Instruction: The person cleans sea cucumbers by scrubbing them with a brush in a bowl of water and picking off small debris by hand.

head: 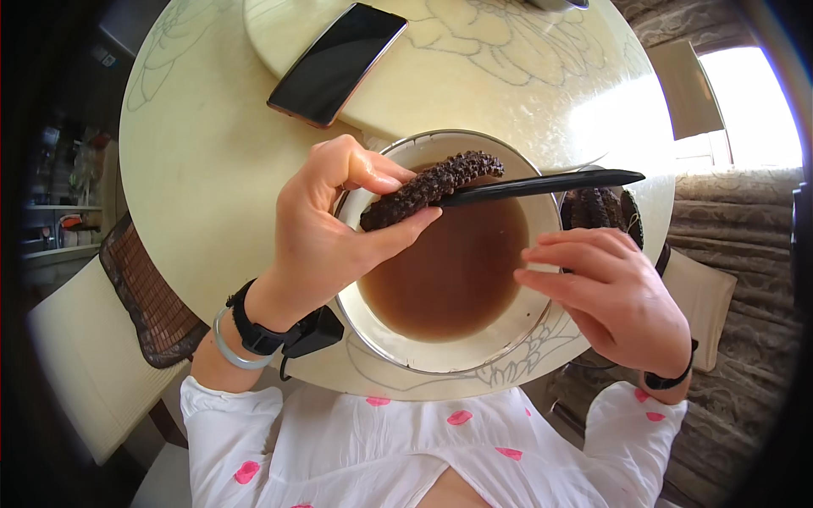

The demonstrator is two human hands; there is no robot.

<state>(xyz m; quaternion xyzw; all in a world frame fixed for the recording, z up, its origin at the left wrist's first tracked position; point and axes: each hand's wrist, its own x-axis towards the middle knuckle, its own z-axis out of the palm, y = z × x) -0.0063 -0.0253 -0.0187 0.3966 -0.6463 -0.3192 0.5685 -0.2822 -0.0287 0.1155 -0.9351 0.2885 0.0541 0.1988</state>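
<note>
My left hand (346, 209) pinches a dark, bumpy sea cucumber (432, 190) between thumb and fingers, above a white basin (381, 336) with a metal-coloured rim. Brownish liquid (444, 273) partly fills the basin. A long black tool (546, 185), perhaps a knife, runs from beside my left thumb out over the basin's right rim. Whether the thumb also grips it, I cannot tell. My right hand (610, 289) hovers at the basin's right edge, slightly blurred. Its thumb and forefinger are apart with nothing visible between them.
Several more sea cucumbers (597, 208) lie in a container right of the basin, partly hidden. A smartphone (338, 63) rests at the raised edge of the round table (203, 127). A black device (314, 333) with a cable is near my left wrist. Chairs (101, 355) stand at both sides.
</note>
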